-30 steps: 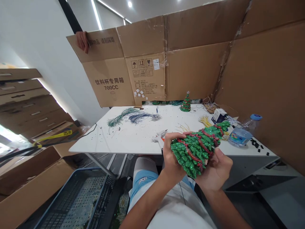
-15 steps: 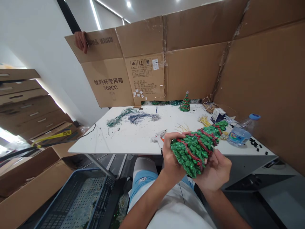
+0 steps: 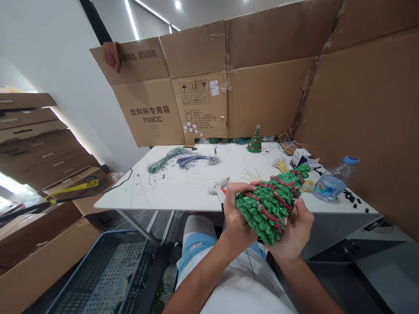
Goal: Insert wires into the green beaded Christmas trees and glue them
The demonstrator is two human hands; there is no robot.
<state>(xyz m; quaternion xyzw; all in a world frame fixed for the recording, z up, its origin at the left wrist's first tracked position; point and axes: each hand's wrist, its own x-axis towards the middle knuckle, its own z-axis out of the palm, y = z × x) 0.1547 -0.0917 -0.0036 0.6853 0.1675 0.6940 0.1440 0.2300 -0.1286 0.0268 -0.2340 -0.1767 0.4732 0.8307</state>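
Observation:
Between my hands is a small green Christmas tree (image 3: 271, 203) with red garlands wound round it, tilted so its top points up and right. My left hand (image 3: 237, 213) wraps round the wide base end, thumb on top. From the lower right, my right hand (image 3: 296, 229) holds the tree's side, its fingertips partly hidden behind the branches. Just left of my left hand, a white glue gun (image 3: 216, 188) lies on the table. A second, finished-looking little tree (image 3: 254, 140) with a star stands upright at the back of the table.
Green wires (image 3: 166, 160) and dark blue wires (image 3: 196, 161) lie on the white table (image 3: 183, 192). A water bottle (image 3: 332, 181) stands at the right beside small black pieces. Cardboard walls (image 3: 262, 96) enclose the back and right; another person's hand (image 3: 112, 56) grips the top. A blue crate (image 3: 108, 266) sits below left.
My right hand has shifted slightly left and up along the tree, and the tree has turned a little. The rest looks the same.

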